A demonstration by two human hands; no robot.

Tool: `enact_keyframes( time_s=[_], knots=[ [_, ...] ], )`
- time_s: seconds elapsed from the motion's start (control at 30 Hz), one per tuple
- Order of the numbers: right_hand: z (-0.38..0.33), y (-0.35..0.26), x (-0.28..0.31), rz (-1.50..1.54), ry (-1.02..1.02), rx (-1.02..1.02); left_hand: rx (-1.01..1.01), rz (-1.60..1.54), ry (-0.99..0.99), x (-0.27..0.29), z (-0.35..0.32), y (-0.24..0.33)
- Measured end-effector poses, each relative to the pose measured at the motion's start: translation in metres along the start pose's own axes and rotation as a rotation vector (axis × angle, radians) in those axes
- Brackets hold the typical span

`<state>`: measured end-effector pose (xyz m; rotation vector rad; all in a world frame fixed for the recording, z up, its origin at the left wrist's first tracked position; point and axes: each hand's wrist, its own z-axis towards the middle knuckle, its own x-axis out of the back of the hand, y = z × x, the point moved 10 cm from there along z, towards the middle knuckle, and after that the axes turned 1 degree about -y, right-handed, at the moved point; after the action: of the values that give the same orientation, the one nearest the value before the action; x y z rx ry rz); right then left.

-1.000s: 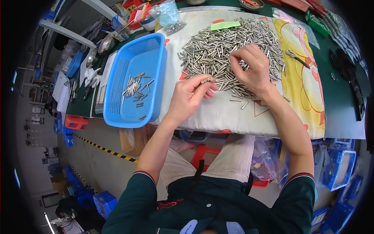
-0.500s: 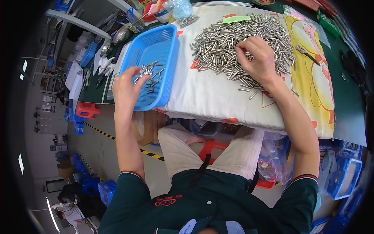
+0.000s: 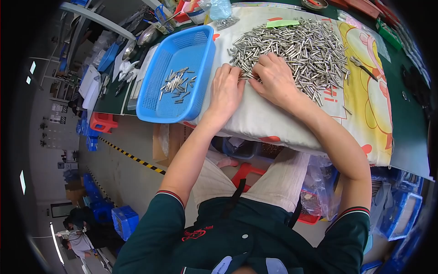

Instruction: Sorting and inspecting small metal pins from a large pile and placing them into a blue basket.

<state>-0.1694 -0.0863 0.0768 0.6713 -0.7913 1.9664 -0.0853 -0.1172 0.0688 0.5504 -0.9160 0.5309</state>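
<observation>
A broad heap of small silvery metal pins (image 3: 310,50) lies on the patterned cloth. At its near left edge my left hand (image 3: 226,89) and my right hand (image 3: 276,80) meet almost fingertip to fingertip. Both hands have their fingers curled downward and closed, and a few pins show between the fingertips. The fingers partly hide what each hand grips. To the left of my left hand stands a blue perforated plastic basket (image 3: 146,98). A smaller scatter of loose pins (image 3: 175,82) rests on the basket's floor.
A green paper slip (image 3: 282,23) lies on the heap's far side. Pliers (image 3: 363,68) with dark handles rest on the yellow cloth at right. A bag of pins (image 3: 226,23) sits behind the basket. Below the table edge is a red stool (image 3: 246,173).
My left hand has left the basket and moved right to the heap's edge. My right hand has shifted left and nearer, to meet it. The pins in the basket are now uncovered.
</observation>
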Motion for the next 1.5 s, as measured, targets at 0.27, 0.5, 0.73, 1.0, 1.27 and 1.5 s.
enact_keyframes(
  time_s=[0.27, 0.5, 0.73, 1.0, 1.27, 1.5],
  knots=[
    [-0.003, 0.0, -0.02, -0.072, -0.191, 0.029, 0.012, -0.096, -0.107, -0.005, -0.003, -0.005],
    [-0.013, -0.018, -0.013, -0.227, -0.312, 0.118, -0.063, -0.039, -0.194, -0.003, -0.003, 0.006],
    [-0.017, -0.034, -0.007, -0.363, -0.342, 0.222, -0.161, 0.121, -0.214, -0.006, -0.011, 0.02],
    [-0.024, -0.026, -0.011, -0.051, -0.351, 0.136, -0.205, 0.222, -0.196, -0.006, -0.014, 0.029],
    [-0.029, -0.054, -0.006, -0.298, -0.37, 0.264, -0.208, 0.213, -0.224, -0.013, -0.004, 0.022],
    [0.006, 0.038, 0.068, 0.253, 0.065, -0.121, 0.007, -0.671, 0.009, 0.016, 0.035, 0.026]
  ],
)
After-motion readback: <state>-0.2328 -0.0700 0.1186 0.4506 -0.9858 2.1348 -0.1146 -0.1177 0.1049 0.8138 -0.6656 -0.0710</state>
